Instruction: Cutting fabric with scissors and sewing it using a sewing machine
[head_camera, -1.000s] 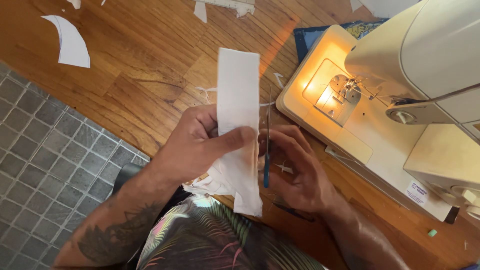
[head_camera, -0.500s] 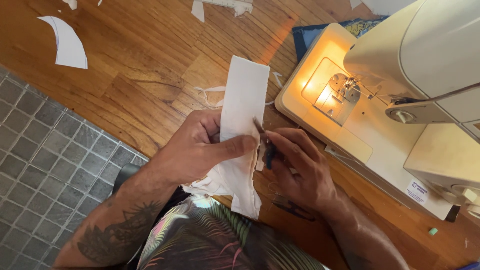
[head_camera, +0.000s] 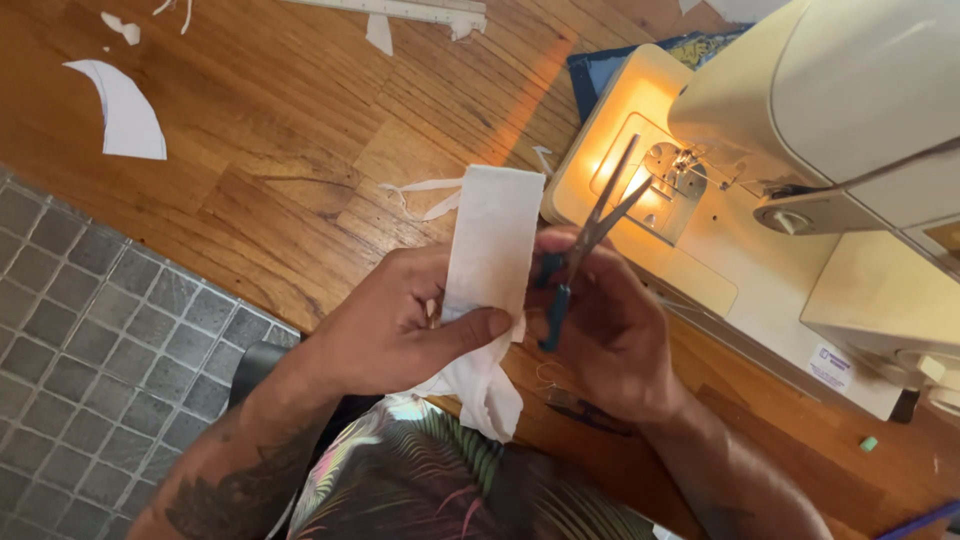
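Two hands mid-frame: left hand (head_camera: 400, 325) pinches white strip (head_camera: 492, 250), thumb across its front, fingers behind; right hand (head_camera: 610, 335) grips scissors (head_camera: 585, 245), blades parted, just right of strip.

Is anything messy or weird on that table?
Yes. White fabric scraps and thin strips lie scattered over the wooden table. The left hand holds a white fabric strip; the right hand holds open scissors.

Sewing machine (head_camera: 800, 200) blocks right; bare wood table (head_camera: 280, 130) left (few scraps).
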